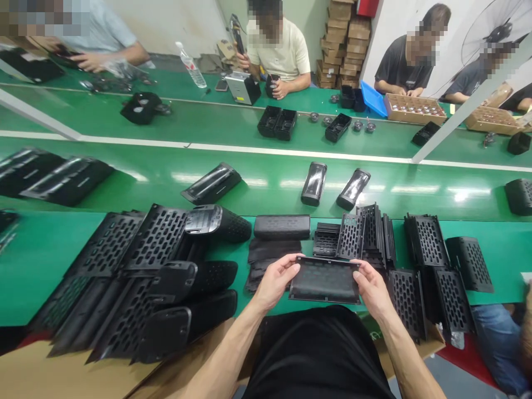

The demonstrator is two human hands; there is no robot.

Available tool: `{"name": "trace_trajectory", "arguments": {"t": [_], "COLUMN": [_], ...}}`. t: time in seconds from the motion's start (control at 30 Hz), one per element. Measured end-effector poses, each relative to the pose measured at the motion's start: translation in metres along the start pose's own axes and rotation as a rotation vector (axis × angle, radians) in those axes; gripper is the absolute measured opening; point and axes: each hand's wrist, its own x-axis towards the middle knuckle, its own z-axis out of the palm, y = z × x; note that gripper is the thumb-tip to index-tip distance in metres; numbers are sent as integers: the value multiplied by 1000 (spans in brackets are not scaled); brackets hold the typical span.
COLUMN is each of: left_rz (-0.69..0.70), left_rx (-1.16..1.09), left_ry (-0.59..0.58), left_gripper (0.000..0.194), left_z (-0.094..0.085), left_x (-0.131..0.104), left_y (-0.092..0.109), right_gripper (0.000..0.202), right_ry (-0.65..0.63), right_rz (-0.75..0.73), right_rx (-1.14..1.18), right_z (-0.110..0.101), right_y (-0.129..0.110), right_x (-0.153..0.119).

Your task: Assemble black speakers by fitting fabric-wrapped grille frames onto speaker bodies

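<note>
Between my two hands is a black speaker grille panel [324, 280], its concave inner side facing up and a dark mesh seeming to cover its slots. My left hand [275, 281] pinches its upper left corner between thumb and fingers. At the upper right corner, my right hand [372, 285] grips it the same way. Just beyond lies a pile of black mesh cloth [272, 252], with a rounded black grille [282, 226] behind it. Slotted grille panels [351, 235] stand stacked past the panel's far right edge.
Stacked slotted panels [155, 238] and rounded black housings [193, 280] crowd the left bench. More panels [428, 241] lie right. Black housings [315, 183] sit on the green conveyor [266, 191]. Several co-workers [286, 55] sit opposite, near a water bottle [191, 66] and a parts box [415, 108].
</note>
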Motion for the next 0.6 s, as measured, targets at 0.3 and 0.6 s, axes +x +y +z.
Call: {"name": "trace_trajectory", "arguments": {"t": [0.3, 0.6], "left_rz": [77, 106], "left_rx": [-66, 37], "left_ry": [-35, 16], "left_gripper": [48, 54], "left_z": [-6, -7], "left_x": [-9, -8], "left_y": [2, 6], "right_gripper": [43, 37], "right_ry": [-110, -276], "right_rz": [36, 105], "right_rx": [63, -29], "right_z": [1, -7], "right_y": [-20, -26], "right_x": [-10, -17]}}
